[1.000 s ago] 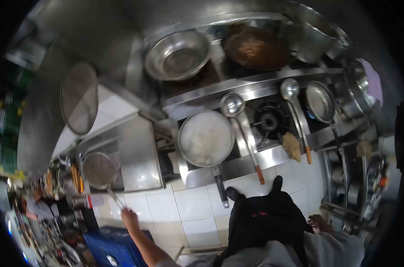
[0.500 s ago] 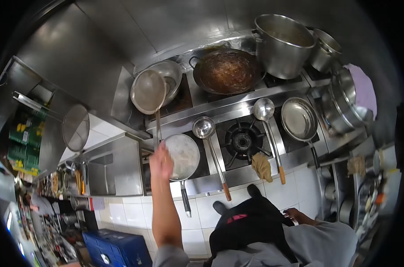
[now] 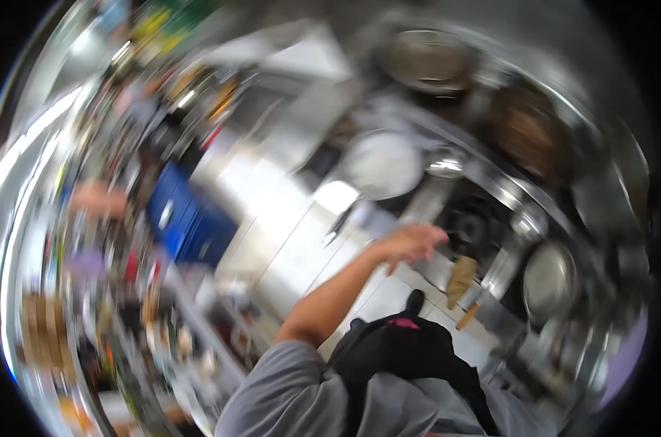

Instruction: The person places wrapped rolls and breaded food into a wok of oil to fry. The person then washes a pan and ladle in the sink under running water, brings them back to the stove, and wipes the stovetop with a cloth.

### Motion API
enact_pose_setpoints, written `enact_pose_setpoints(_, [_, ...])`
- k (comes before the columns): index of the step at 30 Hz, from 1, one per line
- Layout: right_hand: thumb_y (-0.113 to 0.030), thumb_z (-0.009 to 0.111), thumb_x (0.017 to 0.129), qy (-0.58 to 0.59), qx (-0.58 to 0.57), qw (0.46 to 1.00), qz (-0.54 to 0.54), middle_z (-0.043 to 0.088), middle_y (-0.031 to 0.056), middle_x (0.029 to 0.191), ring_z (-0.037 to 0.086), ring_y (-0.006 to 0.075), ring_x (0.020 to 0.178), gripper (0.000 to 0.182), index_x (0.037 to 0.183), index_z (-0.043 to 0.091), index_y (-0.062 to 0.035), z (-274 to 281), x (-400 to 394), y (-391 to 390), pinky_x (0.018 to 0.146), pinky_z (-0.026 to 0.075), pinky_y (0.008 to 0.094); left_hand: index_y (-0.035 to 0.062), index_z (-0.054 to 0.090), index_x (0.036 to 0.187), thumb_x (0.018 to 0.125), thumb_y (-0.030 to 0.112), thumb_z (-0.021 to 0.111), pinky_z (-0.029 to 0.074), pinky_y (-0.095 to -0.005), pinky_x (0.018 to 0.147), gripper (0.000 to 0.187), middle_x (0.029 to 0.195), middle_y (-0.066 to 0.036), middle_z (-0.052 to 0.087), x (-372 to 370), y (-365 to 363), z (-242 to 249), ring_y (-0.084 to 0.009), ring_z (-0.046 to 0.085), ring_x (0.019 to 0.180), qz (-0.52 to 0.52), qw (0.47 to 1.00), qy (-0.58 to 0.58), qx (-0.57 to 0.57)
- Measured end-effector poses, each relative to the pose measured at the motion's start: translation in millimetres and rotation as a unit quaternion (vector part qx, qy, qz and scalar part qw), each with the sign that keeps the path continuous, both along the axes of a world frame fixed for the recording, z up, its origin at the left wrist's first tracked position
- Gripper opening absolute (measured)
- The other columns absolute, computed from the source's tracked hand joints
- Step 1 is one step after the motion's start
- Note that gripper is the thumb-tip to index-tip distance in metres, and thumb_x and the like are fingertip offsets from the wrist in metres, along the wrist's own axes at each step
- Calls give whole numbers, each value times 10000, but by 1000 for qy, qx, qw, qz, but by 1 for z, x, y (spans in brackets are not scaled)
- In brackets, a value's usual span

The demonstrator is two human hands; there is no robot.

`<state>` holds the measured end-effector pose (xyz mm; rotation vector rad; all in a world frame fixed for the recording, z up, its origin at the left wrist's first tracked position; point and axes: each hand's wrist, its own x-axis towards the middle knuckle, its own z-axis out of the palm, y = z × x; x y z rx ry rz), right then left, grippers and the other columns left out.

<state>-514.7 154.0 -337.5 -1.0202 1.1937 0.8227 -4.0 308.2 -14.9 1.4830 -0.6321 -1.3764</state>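
My left hand [image 3: 416, 242] reaches out over the front of the stove, its fingers apart and nothing visible in them, though blurred. Close by are the black burner [image 3: 470, 227] and a folded brown cloth [image 3: 461, 281]. A ladle [image 3: 447, 164] lies just beyond the hand; its handle is smeared. The pan with whitish contents [image 3: 383, 164] sits to the left of that ladle. Round metal shapes, a bowl or sieve [image 3: 431, 62], stand at the back. My right hand is out of sight; only the grey sleeve [image 3: 523, 416] shows.
A second ladle [image 3: 527, 223] and a frying pan [image 3: 549, 282] lie right of the burner. The wok of brown liquid [image 3: 528, 135] stands behind. A blue crate [image 3: 192, 215] rests on the tiled floor [image 3: 287, 247] to the left. Blurred shelves [image 3: 163, 335] fill the lower left.
My view has swung left, blurring everything. My left hand has let go of the sieve's handle and moved from beside the pan toward the burner. My right hand has left view.
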Motion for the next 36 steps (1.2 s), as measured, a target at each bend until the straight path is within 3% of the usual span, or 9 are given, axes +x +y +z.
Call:
enact_pose_setpoints(6, [-321, 557, 937, -12, -19, 980, 196, 604, 47, 918, 570, 183, 764, 263, 1080, 587, -101, 16, 136, -81, 665, 472, 366, 60, 679, 985, 899, 324, 544, 525, -459, 764, 309, 979, -153, 700, -153, 240, -135, -357, 664, 860, 89, 912, -308, 255])
enact_pose_setpoints(11, [-309, 557, 934, -46, -54, 946, 317, 603, 48, 902, 571, 180, 740, 263, 1085, 581, -95, 33, 233, -73, 638, 469, 355, 97, 694, 1056, 909, 313, 534, 473, -463, 921, 307, 1125, -189, 659, -289, 416, -122, -390, 602, 1075, 460, 747, -210, 432])
enact_pose_setpoints(19, [-291, 558, 929, -83, -80, 895, 431, 600, 49, 876, 572, 175, 701, 264, 1095, 572, -85, 79, 236, 27, 595, 465, 338, 42, 649, 947, 853, 373, 592, 493, -474, 839, 349, 990, -228, 679, -517, 618, -115, -416, 638, 953, 770, 299, -180, 535])
enact_pose_setpoints(23, [-282, 558, 927, -96, -79, 869, 478, 598, 50, 863, 573, 173, 681, 265, 1099, 567, -81, 100, 205, 81, 574, 463, 329, 37, 532, 1074, 860, 423, 611, 474, -480, 846, 449, 1078, -211, 632, -572, 677, -110, -399, 622, 972, 862, 87, -57, 496])
enact_pose_setpoints(27, [-273, 559, 925, -117, -80, 844, 517, 597, 50, 850, 574, 170, 662, 267, 1104, 562, -76, 124, 182, 125, 552, 461, 321, 50, 506, 1100, 856, 403, 625, 475, -471, 813, 445, 1060, -198, 626, -578, 706, -107, -400, 623, 945, 845, 92, -45, 525])
enact_pose_setpoints(30, [-266, 559, 923, -137, -84, 824, 543, 596, 51, 840, 574, 168, 647, 268, 1108, 559, -72, 133, 170, 143, 536, 459, 314, 10, 530, 1096, 874, 402, 627, 481, -475, 796, 460, 1040, -241, 634, -539, 700, -53, -387, 624, 975, 793, 107, -219, 558])
enact_pose_setpoints(32, [-262, 559, 922, -139, -86, 815, 556, 595, 51, 834, 575, 167, 637, 269, 1110, 556, -70, 141, 162, 157, 525, 458, 310, -3, 501, 1133, 846, 364, 651, 489, -445, 833, 489, 1086, -233, 625, -496, 716, -35, -391, 628, 935, 822, 310, -182, 442])
enact_pose_setpoints(34, [-272, 572, 926, -131, -92, 807, 568, 586, 45, 824, 578, 164, 643, 262, 1095, 554, -73, 150, 153, 169, 522, 463, 301, 13, 499, 1227, 826, 360, 673, 504, -446, 837, 558, 1105, -207, 633, -451, 784, -138, -398, 638, 932, 886, 305, -157, 312])
enact_pose_setpoints(36, [-264, 598, 927, -116, -93, 850, 506, 587, 40, 824, 584, 158, 654, 234, 1075, 560, -88, 164, 144, 182, 533, 482, 324, 52, 481, 1291, 806, 358, 692, 490, -460, 888, 611, 1193, -197, 597, -402, 796, -117, -387, 608, 1031, 918, 272, -74, 278])
